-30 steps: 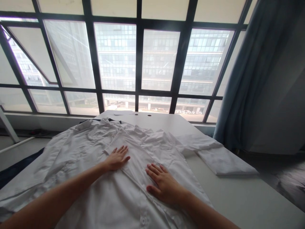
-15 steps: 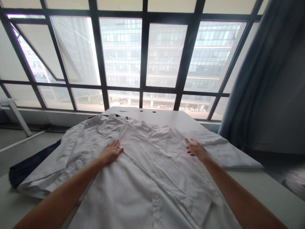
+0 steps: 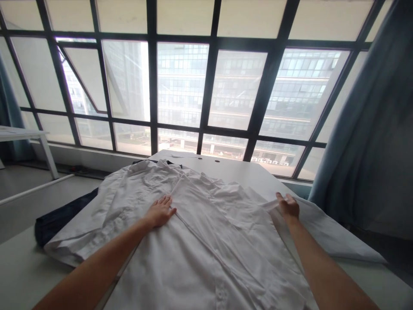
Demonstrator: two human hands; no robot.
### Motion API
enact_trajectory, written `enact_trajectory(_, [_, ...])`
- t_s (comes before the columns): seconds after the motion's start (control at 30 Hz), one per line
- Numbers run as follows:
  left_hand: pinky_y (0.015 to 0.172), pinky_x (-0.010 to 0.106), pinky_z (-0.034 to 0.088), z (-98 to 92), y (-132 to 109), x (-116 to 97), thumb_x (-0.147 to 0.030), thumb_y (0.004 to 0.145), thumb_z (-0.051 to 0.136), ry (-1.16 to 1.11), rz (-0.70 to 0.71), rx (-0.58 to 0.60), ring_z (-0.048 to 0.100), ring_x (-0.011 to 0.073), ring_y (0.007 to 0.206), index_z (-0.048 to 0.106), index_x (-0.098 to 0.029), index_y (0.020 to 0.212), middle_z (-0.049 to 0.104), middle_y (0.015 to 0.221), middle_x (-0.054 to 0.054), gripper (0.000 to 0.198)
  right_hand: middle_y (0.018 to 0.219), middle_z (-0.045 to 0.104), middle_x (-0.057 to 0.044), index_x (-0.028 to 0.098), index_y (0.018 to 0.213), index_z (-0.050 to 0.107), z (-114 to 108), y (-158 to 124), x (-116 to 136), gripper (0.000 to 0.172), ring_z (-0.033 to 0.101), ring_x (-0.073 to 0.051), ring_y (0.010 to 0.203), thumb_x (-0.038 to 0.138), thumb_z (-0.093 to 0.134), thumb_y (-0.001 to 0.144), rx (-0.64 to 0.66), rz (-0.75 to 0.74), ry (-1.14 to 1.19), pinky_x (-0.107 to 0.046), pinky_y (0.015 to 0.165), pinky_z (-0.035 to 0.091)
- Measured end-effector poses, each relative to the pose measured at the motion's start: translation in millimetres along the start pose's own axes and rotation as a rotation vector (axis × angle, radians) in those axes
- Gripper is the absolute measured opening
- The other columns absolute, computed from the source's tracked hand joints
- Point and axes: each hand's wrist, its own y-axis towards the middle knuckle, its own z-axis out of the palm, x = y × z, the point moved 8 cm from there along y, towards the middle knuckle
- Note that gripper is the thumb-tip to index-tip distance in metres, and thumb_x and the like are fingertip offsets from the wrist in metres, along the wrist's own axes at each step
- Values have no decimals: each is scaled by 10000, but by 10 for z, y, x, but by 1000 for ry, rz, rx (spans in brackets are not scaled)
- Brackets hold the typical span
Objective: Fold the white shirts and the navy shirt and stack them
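Note:
A white button-up shirt (image 3: 206,241) lies spread front-up on a white table (image 3: 238,172). My left hand (image 3: 160,212) rests flat on the shirt's chest beside the button placket, fingers stretched out. My right hand (image 3: 288,206) is out at the shirt's right shoulder, where the right sleeve (image 3: 332,234) begins. Its fingers are curled on the fabric at the sleeve's top, pinching the cloth. The sleeve lies folded out to the right along the table.
A dark blue garment (image 3: 61,217) lies at the table's left edge, partly under the shirt. A large grid window (image 3: 206,82) fills the background. Blue curtain (image 3: 371,129) hangs at the right. Another white table (image 3: 22,134) stands far left.
My right hand has moved from the shirt's middle out to the right shoulder and taken hold of the sleeve's top. My left hand has stayed on the chest. The view has shifted right.

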Motion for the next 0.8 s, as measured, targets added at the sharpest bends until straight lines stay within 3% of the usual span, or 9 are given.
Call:
enact_trajectory(0.07, [1168, 541, 216, 2, 4, 4, -494, 1000, 330, -13, 5, -7, 225, 302, 1471, 406, -153, 1486, 284, 1578, 157, 599, 1437, 415, -284, 4, 1420, 397, -87, -189, 332, 754, 474, -347, 1276, 566, 324, 923, -104, -191, -18, -479, 1045, 419])
enact_trajectory(0.1, [1166, 544, 220, 7, 7, 8, -497, 999, 330, -17, 8, -7, 225, 303, 1471, 406, -155, 1486, 281, 1579, 155, 600, 1470, 403, -252, 28, 1428, 412, -67, -375, 560, 730, 441, -332, 1319, 546, 361, 916, -87, -370, -38, -471, 1087, 381])
enact_trajectory(0.13, [1165, 545, 222, 14, 10, 13, -498, 998, 330, -18, 11, -6, 223, 302, 1472, 404, -159, 1487, 276, 1582, 151, 600, 1468, 431, -222, 60, 1414, 459, 28, -631, 794, 704, 408, -328, 1356, 538, 412, 900, 17, -585, -75, -477, 1119, 341])
enact_trajectory(0.2, [1168, 542, 215, 25, 16, 24, -498, 1002, 318, -17, 10, -1, 215, 298, 1474, 400, -162, 1490, 265, 1588, 144, 598, 1439, 504, -163, 147, 1362, 560, 356, -1279, 1066, 610, 391, -321, 1380, 506, 523, 870, 427, -945, -180, -484, 1151, 290])
enact_trajectory(0.27, [1174, 538, 198, 25, 19, 36, -480, 1015, 283, -19, -5, -2, 220, 294, 1473, 400, -154, 1488, 273, 1585, 144, 586, 1429, 531, -131, 184, 1306, 620, 528, -1792, 1097, 487, 426, -305, 1364, 427, 520, 896, 705, -1096, -235, -490, 1137, 307])
enact_trajectory(0.37, [1175, 538, 196, 11, 22, 43, -418, 1033, 223, -31, -28, -15, 249, 286, 1464, 406, -148, 1483, 312, 1571, 143, 556, 1373, 587, -120, 194, 1177, 699, 586, -1937, 1030, 375, 514, -298, 1289, 378, 496, 920, 764, -1012, -266, -490, 1090, 361])
enact_trajectory(0.53, [1167, 551, 217, -13, 24, 22, -375, 1027, 247, -44, -13, -31, 277, 295, 1453, 447, -163, 1456, 339, 1560, 134, 519, 1061, 722, -122, 182, 1005, 727, 643, -1567, 1010, 371, 661, -281, 969, 491, 562, 883, 666, -686, -280, -411, 906, 490])
enact_trajectory(0.7, [1179, 536, 202, -133, -12, -96, -358, 993, 311, -126, 79, -61, 290, 279, 1447, 436, -218, 1464, 396, 1539, 85, 507, 1200, 667, -110, 184, 1292, 587, 866, -1720, 1357, 621, 589, -294, 1123, 442, 733, 747, 663, -818, -280, -433, 1007, 418])
enact_trajectory(0.8, [1197, 546, 100, -256, -88, -270, -280, 931, 385, -214, 192, -59, 293, 262, 1444, 434, -247, 1462, 426, 1522, 64, 534, 1112, 688, -106, 158, 1249, 608, 1003, -1859, 1475, 494, 585, -295, 1087, 300, 683, 782, 660, -850, -294, -410, 982, 409])
